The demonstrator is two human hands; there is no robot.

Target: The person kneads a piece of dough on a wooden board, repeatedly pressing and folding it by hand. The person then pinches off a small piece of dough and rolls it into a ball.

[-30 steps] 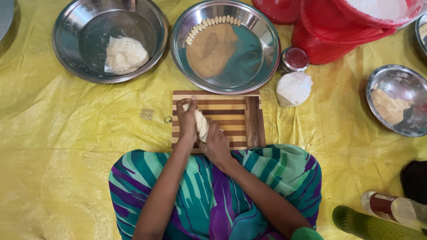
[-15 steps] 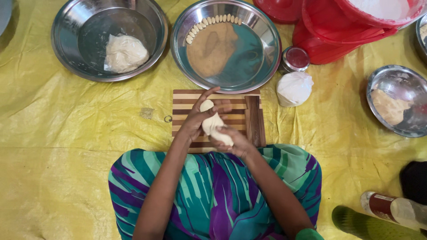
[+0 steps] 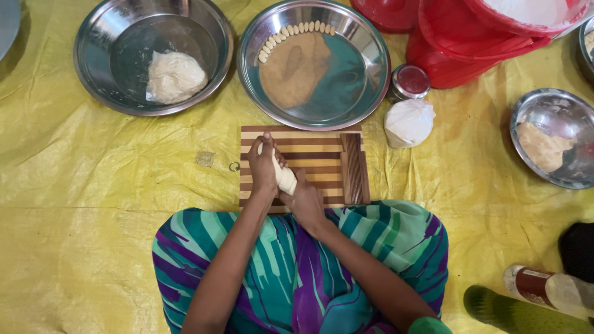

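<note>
Head view: one pale dough roll [image 3: 284, 179] lies on one striped wooden board [image 3: 309, 148], pressed between two hands, left hand [image 3: 263, 167] and right hand [image 3: 306, 201] both closed on it. Three steel bowls ring the yellow sheet [image 3: 93, 185]: dough lump bowl [image 3: 204, 37], brown powder bowl [image 3: 365, 93], side bowl [image 3: 526, 111]. Nothing blocks the soft, smooth, elongated roll.

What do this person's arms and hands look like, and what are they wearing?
Both arms are bare from the upper edge of the lap down to the fingers: no sleeves, gloves, bangles or rings show on the left hand or the right hand. Below them lies a garment patterned in teal, green, purple and white streaks. A green edge of cloth shows near the right elbow.
</note>
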